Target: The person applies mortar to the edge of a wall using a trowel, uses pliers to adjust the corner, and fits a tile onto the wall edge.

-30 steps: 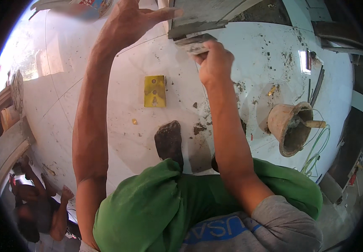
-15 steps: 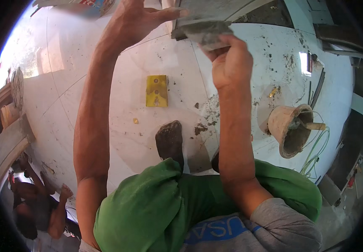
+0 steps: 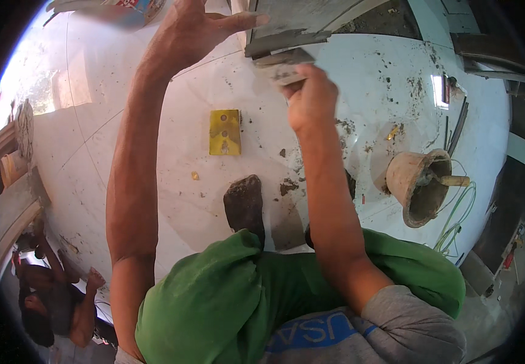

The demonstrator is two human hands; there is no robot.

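Grey, mortar-smeared flat panel (image 3: 290, 23) stands at the top centre, and the person's left hand (image 3: 189, 33) reaches up beside its left edge, the forearm nearly straight and the thumb stretched rightward; the fingers run past the upper border, so whether they grip cannot be told. The right hand (image 3: 313, 97), on a forearm angled up and leftward, is clamped on a grey, flat-bladed tool (image 3: 284, 65), slightly blurred, at the panel's lower edge; contact there is unclear.

At lower left, another person in dark clothing (image 3: 59, 303) is well apart. A yellow rectangular block with holes (image 3: 225, 136) lies between the forearms, beyond a dark shoe (image 3: 243, 203). Right of them sits a pale, mortar-crusted bucket (image 3: 403, 182), a wooden handle (image 3: 455, 181) jutting from its mouth, a thin green cord (image 3: 457, 227) beside it.

Glossy white tiles (image 3: 183, 145) form the floor, bright with reflected light at left, dark crumbs (image 3: 288, 186) scattered from the middle rightward; dark boards (image 3: 487, 47) line the right rim.
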